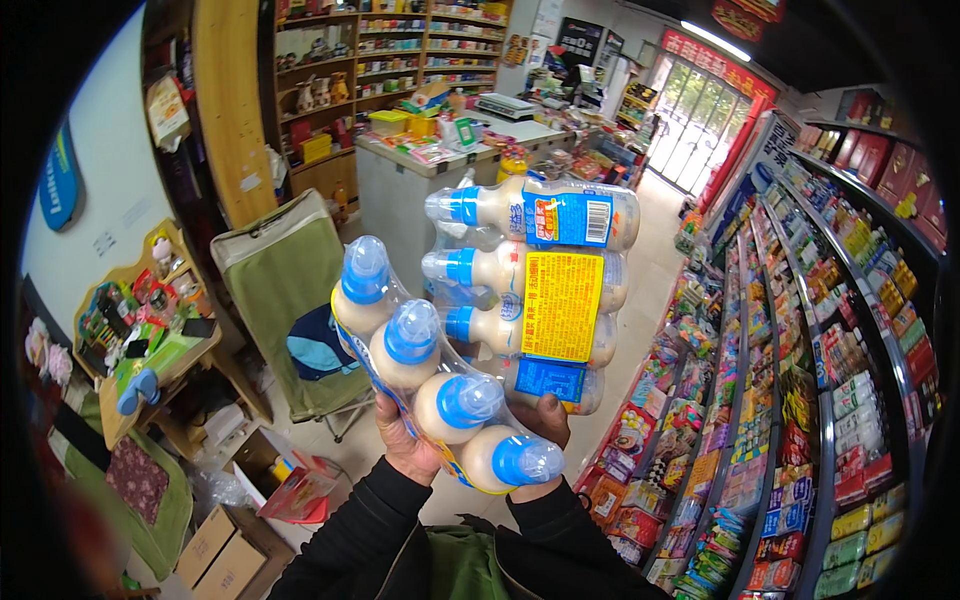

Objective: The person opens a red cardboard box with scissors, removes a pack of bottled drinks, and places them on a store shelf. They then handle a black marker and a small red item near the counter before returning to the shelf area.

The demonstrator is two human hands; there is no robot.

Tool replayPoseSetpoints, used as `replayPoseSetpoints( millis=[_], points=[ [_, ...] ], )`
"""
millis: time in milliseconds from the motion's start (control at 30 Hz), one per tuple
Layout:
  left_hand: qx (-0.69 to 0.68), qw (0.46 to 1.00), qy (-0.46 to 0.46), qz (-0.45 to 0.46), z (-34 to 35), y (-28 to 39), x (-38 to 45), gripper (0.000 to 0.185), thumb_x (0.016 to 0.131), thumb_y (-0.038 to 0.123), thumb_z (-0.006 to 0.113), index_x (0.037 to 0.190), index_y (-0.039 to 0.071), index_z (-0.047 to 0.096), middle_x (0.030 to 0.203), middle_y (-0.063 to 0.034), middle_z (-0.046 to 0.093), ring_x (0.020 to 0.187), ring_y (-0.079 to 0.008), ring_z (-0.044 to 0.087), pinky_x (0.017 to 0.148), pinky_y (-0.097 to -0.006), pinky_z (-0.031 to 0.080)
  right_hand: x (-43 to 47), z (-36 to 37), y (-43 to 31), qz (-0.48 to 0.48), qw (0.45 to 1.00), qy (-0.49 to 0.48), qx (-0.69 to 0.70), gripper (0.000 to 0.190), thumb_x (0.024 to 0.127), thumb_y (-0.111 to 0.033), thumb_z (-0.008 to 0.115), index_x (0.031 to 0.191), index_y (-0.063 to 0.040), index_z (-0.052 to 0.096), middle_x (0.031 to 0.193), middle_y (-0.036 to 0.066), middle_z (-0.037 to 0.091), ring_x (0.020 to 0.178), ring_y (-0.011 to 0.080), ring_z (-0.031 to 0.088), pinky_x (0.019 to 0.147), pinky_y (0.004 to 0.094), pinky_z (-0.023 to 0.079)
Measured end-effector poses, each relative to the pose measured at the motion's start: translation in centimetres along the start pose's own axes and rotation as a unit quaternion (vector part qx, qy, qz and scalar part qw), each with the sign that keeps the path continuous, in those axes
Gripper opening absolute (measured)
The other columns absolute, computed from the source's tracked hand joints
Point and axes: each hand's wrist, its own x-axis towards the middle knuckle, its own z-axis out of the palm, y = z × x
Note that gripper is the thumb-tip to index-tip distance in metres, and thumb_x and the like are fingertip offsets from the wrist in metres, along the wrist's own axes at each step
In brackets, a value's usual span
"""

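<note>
My left hand (411, 444) grips the left side of a shrink-wrapped pack of milk-drink bottles (409, 360). Their blue caps under clear domes face up towards me in a slanting row. My right hand (551, 424) holds a second such pack (487, 281) by its near end; most of that hand is behind the first pack. This second pack is turned on its side, caps to the left, showing a yellow printed label (562, 306) and a blue label with a barcode. Both packs are up in front of my chest, the first partly overlapping the second.
Snack shelves (720, 420) run along the right. Ahead stands a counter (427, 172) with goods and a scale on it. A green folding chair (277, 262) is at left, near a cluttered wooden desk (202, 352). Cardboard boxes (225, 551) sit on the floor at lower left.
</note>
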Motion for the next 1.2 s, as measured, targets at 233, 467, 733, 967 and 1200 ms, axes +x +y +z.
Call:
replayPoseSetpoints(
  millis=[233, 467, 733, 967, 1200],
  points=[
    [-0.016, 0.998, -0.033, -0.06, 1.0, -7.8, 3.7, 0.096, 0.072, 0.054, 0.077, 0.146, 0.014, 0.031, 0.137, -0.0131, 0.05, 0.12, -0.0342, 0.053, 0.103, -0.0538, 0.044, -0.5, -2.5, -7.6, -0.101, 0.994, 0.024, -0.031, 0.073, 0.078, -0.037, 0.075, 0.135, -0.005, 0.043, 0.126, 0.011, 0.055, 0.116, 0.0303, 0.055, 0.098, 0.0449, 0.045],
    [-0.051, 0.988, -0.022, -0.144, 0.9, -14.4, 7.5, 0.096, 0.066, 0.048, 0.084, 0.142, 0.01, 0.038, 0.136, -0.0136, 0.051, 0.123, -0.035, 0.052, 0.105, -0.0555, 0.042, -1.4, -6.2, -12.5, -0.094, 0.992, 0.074, 0.028, 0.073, 0.078, -0.036, 0.076, 0.134, -0.003, 0.044, 0.124, 0.014, 0.058, 0.114, 0.0323, 0.058, 0.101, 0.0472, 0.045],
    [0.012, 0.985, -0.028, -0.173, 1.2, -19.8, 13.0, 0.09, 0.069, 0.062, 0.076, 0.137, 0.013, 0.043, 0.126, -0.0128, 0.058, 0.113, -0.0321, 0.059, 0.097, -0.0521, 0.049, 0.4, -11.8, -16.0, -0.186, 0.982, 0.039, 0.023, 0.066, 0.084, -0.036, 0.071, 0.134, -0.003, 0.045, 0.127, 0.014, 0.058, 0.119, 0.0309, 0.055, 0.105, 0.0481, 0.042],
    [0.122, 0.989, -0.088, 0.01, -0.6, -23.4, 22.0, 0.075, 0.09, 0.06, 0.054, 0.14, 0.006, 0.04, 0.133, -0.0097, 0.05, 0.119, -0.0235, 0.052, 0.103, -0.0384, 0.042, 6.1, -14.6, -18.2, -0.255, 0.955, 0.04, -0.148, 0.11, 0.066, -0.052, 0.084, 0.149, -0.012, 0.024, 0.149, 0.005, 0.035, 0.138, 0.0222, 0.036, 0.116, 0.043, 0.029],
    [0.144, 0.972, -0.116, -0.143, -6.5, -26.3, 32.2, 0.075, 0.093, 0.061, 0.047, 0.141, 0.004, 0.038, 0.136, -0.0098, 0.047, 0.121, -0.0263, 0.049, 0.105, -0.0408, 0.04, 10.6, -18.5, -25.3, -0.243, 0.875, 0.16, -0.388, 0.098, 0.076, -0.036, 0.078, 0.15, -0.007, 0.02, 0.147, 0.014, 0.036, 0.138, 0.026, 0.035, 0.113, 0.0392, 0.03]
  ],
)
